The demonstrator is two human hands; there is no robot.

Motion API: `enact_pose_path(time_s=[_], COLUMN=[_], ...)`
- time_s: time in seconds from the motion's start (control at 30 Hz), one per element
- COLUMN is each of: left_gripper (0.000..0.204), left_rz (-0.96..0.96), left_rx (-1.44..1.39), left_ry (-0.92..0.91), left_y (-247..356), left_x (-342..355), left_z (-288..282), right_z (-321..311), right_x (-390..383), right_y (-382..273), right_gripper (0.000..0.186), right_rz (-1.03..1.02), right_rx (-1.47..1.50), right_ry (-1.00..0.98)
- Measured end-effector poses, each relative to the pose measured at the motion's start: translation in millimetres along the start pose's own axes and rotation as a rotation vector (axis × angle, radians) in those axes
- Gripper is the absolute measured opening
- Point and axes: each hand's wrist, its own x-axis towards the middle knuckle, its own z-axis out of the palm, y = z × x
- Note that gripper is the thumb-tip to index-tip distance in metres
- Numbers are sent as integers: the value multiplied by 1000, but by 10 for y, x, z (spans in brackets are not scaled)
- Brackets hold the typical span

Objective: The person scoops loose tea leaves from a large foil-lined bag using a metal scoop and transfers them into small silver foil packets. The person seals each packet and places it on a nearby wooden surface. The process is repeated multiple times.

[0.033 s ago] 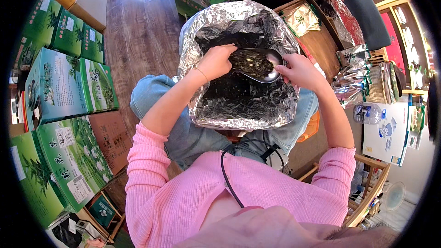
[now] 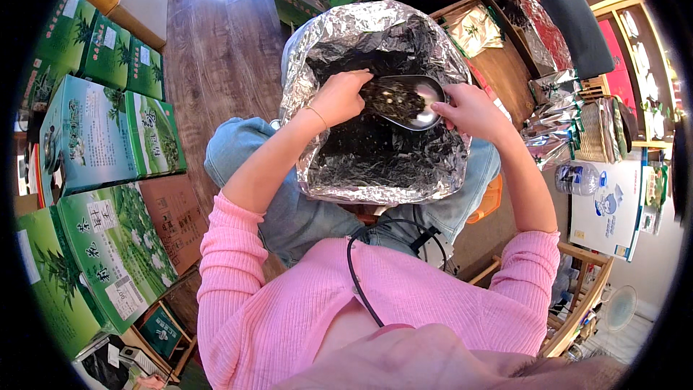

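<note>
The metal scoop is pinched at its right end by the right hand; the thumb is laid over the rim, while most of the other fingers are hidden beneath or behind the metal. The left hand is held at the scoop's opposite end with its fingers bent inward. One fingertip can be seen near the upper edge, but the rest are turned out of sight, so whether anything is gripped there cannot be told.

Dark, leafy material flecked with paler bits is carried in the scoop; toward the left hand it is blurred, and its edge there is hard to make out. The scoop is held within the opening of a foil-lined container, whose floor is lost in shadow under more dark matter. The container's outer wall is mostly covered by crumpled foil.

Below it, the jeans are partly covered by the container and by the pink top, across which a black cable is run. An orange object is half hidden by the right leg. At the left, green boxes are cut off by the dark fisheye border.
</note>
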Motion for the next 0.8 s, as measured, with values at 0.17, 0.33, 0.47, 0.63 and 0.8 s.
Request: enact_pose_path(time_s=[0.17,0.33,0.47,0.63,0.8], left_gripper=[49,48,46,48,51], left_rz=[0,-105,-113,-141,-107], left_rx=[42,209,215,193,191], left_ry=[7,-28,-5,2,35], left_y=[-78,-252,-306,-247,-347], left_x=[-14,-58,-26,5,-3], left_z=[69,9,-23,-92,-61], right_z=[8,49,768,2209,3041], right_x=[-1,-138,578,1791,2143], right_y=[-40,-383,-310,347,1263], right_gripper=[31,32,32,12,49], right_rz=[-140,-161,-107,-61,-128], right_rx=[-317,-633,-909,-922,-1089], right_ry=[136,384,253,-35,-222])
